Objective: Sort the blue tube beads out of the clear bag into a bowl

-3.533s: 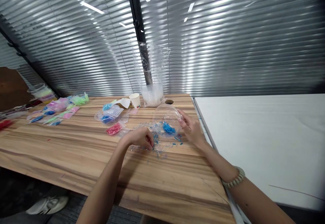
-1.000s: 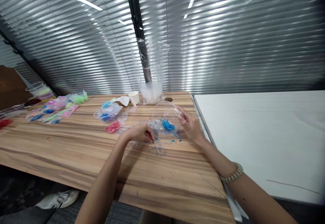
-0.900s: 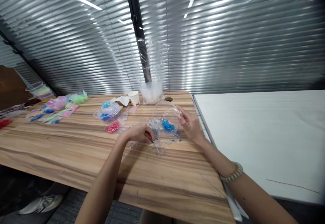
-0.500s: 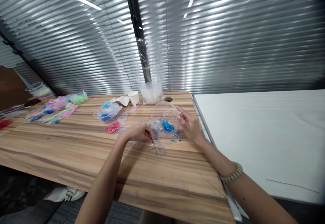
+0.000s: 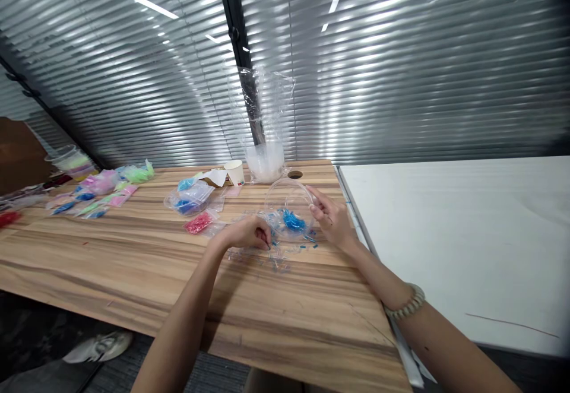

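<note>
1. Surface (image 5: pixel 294 316): wooden; work sits near its right edge, presumably for easy reach by both arms.
2. Clear bowl (image 5: pixel 276 203): my right hand (image 5: pixel 333 219) grips its right rim; seemingly tilted so the opening faces me and contents pool low. Lifted or resting, cannot tell.
3. Left hand (image 5: pixel 250 233): fingers pinched together, just near-left of the bowl; anything between them, cannot tell.
4. Blue heap (image 5: pixel 294 220): inside the bowl, left of my right fingers.
5. Loose pieces (image 5: pixel 278 257): clear and blue, scattered around my left fingertips.

No legible text; only a tiny, unreadable coloured mark (image 5: pixel 240 183) on the white cup (image 5: pixel 234 170).
</note>
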`<state>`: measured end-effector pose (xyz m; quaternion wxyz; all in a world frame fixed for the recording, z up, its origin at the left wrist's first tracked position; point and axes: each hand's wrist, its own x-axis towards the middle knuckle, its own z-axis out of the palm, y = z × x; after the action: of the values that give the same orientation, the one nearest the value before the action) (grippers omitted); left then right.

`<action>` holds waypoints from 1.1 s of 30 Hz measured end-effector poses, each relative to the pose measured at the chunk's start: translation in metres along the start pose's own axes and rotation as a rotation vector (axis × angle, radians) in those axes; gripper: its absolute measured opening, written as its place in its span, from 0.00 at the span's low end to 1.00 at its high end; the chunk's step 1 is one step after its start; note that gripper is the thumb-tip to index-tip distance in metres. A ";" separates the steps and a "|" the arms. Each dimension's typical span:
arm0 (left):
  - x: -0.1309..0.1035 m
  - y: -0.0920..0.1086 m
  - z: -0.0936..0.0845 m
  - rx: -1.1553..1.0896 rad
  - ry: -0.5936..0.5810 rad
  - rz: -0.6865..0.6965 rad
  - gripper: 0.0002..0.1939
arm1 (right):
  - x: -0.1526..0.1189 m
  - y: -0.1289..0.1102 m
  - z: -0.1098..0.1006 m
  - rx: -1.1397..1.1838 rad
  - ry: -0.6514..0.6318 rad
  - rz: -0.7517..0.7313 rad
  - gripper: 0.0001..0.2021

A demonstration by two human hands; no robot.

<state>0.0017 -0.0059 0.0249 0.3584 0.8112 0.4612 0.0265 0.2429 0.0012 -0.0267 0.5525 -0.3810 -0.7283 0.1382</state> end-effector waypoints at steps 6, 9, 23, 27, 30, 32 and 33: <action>0.001 0.001 0.001 0.024 0.000 0.023 0.07 | 0.000 -0.001 -0.001 0.001 -0.021 0.032 0.25; 0.001 0.000 0.000 0.028 -0.003 0.029 0.08 | 0.000 -0.001 -0.001 -0.008 -0.008 0.014 0.25; 0.005 -0.007 0.002 0.084 0.003 0.048 0.08 | 0.000 -0.001 0.000 0.009 -0.013 0.005 0.26; 0.004 -0.006 0.003 0.101 -0.003 0.038 0.07 | 0.000 0.000 0.000 0.006 -0.012 0.001 0.26; 0.002 -0.003 0.000 0.100 -0.001 0.053 0.05 | 0.000 0.000 0.000 -0.006 -0.012 -0.007 0.25; -0.002 0.002 -0.003 0.065 0.011 0.079 0.03 | 0.000 0.000 0.000 -0.003 -0.018 0.000 0.26; -0.004 0.004 -0.005 0.029 0.021 0.094 0.02 | -0.001 -0.001 0.000 0.000 -0.020 0.007 0.26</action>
<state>0.0005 -0.0079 0.0326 0.3401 0.8369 0.4265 0.0451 0.2429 0.0003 -0.0265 0.5446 -0.3820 -0.7326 0.1441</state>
